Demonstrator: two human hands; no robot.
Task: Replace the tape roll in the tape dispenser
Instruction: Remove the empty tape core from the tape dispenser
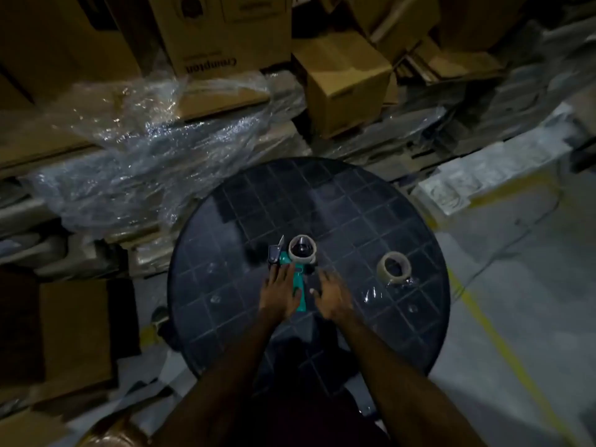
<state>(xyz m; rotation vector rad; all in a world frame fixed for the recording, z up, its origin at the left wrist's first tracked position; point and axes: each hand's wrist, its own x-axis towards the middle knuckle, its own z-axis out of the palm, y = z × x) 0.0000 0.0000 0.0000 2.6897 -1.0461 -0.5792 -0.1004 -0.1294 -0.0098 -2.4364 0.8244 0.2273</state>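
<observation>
Dispenser: teal tape dispenser (292, 272) lies flat near the middle of the round dark table (403, 195), handle toward the person, within easy reach of both hands.
Mounted roll: tape roll (302, 249) sits on its hub, apparently the one to come off.
Spare roll: second tape roll (394, 267) lies well apart to the right, ready as the replacement.
Left hand (278, 293): fingers straight, resting on the handle, probably steadying it; nothing gripped.
Right hand (332, 296): blurred, fingers spread, just beside the handle, holding nothing.
Surroundings: cardboard boxes (348, 82) and plastic wrap (154, 156) behind.

Both hands (280, 293) (332, 298) reach forward (fingers (324, 279) spread, relaxed).
</observation>
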